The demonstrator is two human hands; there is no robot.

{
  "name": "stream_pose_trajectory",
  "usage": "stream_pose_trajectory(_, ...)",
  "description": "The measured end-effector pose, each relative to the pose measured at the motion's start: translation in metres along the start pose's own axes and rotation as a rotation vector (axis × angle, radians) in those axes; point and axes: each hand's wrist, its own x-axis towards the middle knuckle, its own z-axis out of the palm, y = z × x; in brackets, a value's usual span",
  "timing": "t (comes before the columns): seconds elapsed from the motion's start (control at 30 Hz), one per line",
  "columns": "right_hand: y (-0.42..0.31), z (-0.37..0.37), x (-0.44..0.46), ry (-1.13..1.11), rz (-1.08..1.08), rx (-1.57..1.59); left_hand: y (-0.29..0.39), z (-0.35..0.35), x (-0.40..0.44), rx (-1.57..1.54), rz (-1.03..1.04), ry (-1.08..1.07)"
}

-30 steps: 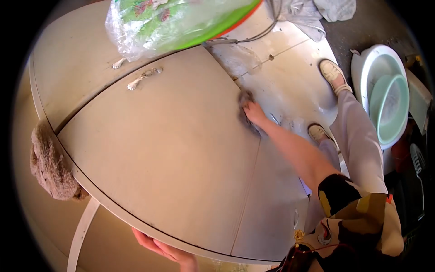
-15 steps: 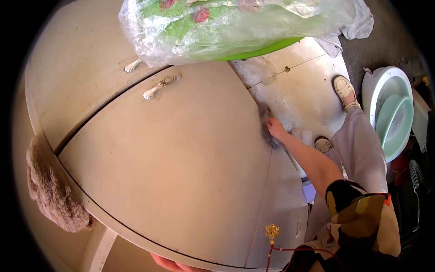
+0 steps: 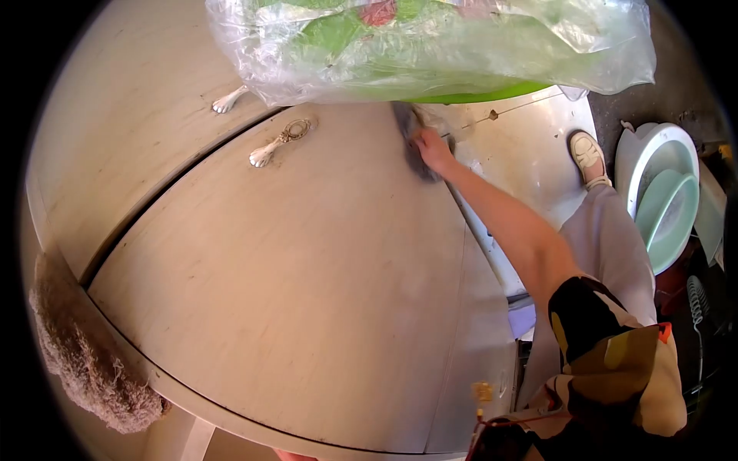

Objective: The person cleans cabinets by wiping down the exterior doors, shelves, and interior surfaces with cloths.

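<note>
My right hand [image 3: 432, 151] is closed on a dark grey cloth [image 3: 413, 157], which is pressed to the edge of a pale cabinet door [image 3: 292, 276] near the upper middle. The hand and cloth are slightly blurred. Just a sliver of my left hand [image 3: 294, 456] shows at the bottom, its fingers against the cabinet's edge; the rest is hidden. An ornate metal handle [image 3: 278, 143] sits on this door. Across a dark gap, another handle [image 3: 229, 100] is on the neighbouring panel.
A clear plastic bag [image 3: 461, 54] around something green overhangs the top. Brown fluffy fabric [image 3: 88, 361] hangs over the left edge. To the right are a shoe [image 3: 588, 156], a white basin [image 3: 626, 173] and a mint-green basin [image 3: 667, 219]. A gold ornament [image 3: 482, 392] dangles low in view.
My right hand and the cloth have moved up and left along the door's edge. Less of my left hand shows. The view has shifted slightly.
</note>
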Motion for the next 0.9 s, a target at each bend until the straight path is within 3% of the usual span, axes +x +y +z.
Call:
stream_pose_trajectory(0.03, 0.022, 0.009, -0.023, -0.001, 0.078, -0.068, 0.001, -0.002, 0.0, -0.005, 0.014, -0.007)
stream_pose_trajectory(0.1, 0.021, -0.009, -0.071, -0.288, 0.163, -0.016, 0.003, -0.001, -0.002, -0.02, 0.047, -0.009)
stream_pose_trajectory(0.17, -0.037, -0.038, -0.122, -0.204, -0.053, 0.055, 0.001, -0.003, -0.003, 0.006, 0.015, -0.006)
stream_pose_trajectory(0.23, -0.087, -0.059, -0.134, -0.177, -0.113, 0.168, -0.003, -0.004, -0.005, 0.033, -0.005, -0.01)
stream_pose_trajectory(0.3, -0.085, -0.053, -0.129, -0.056, -0.221, 0.22, -0.005, -0.004, -0.005, 0.054, -0.011, -0.011)
stream_pose_trajectory(0.33, -0.059, -0.043, -0.114, -0.06, -0.224, 0.222, -0.006, -0.003, -0.006, 0.061, -0.014, -0.005)
stream_pose_trajectory(0.4, -0.004, -0.025, -0.083, -0.067, -0.014, 0.09, -0.007, -0.004, -0.009, 0.073, -0.022, -0.008)
stream_pose_trajectory(0.5, 0.022, -0.012, -0.06, -0.096, 0.17, -0.019, -0.009, -0.008, -0.015, 0.103, -0.024, -0.011)
stream_pose_trajectory(0.53, 0.009, -0.018, -0.066, -0.095, 0.173, -0.021, -0.011, -0.011, -0.018, 0.122, -0.025, -0.019)
stream_pose_trajectory(0.6, -0.03, -0.031, -0.084, -0.06, -0.051, 0.063, -0.02, -0.019, -0.026, 0.183, 0.002, -0.035)
stream_pose_trajectory(0.7, -0.113, -0.061, -0.105, -0.084, -0.098, 0.315, -0.041, -0.026, -0.033, 0.408, 0.286, -0.042)
stream_pose_trajectory(0.83, -0.024, -0.023, -0.062, 0.11, 0.019, 0.077, -0.069, -0.016, -0.043, 0.366, 0.389, 0.183)
stream_pose_trajectory(0.9, -0.002, -0.012, -0.044, 0.109, 0.131, -0.006, -0.058, -0.027, -0.053, 0.144, -0.258, -0.017)
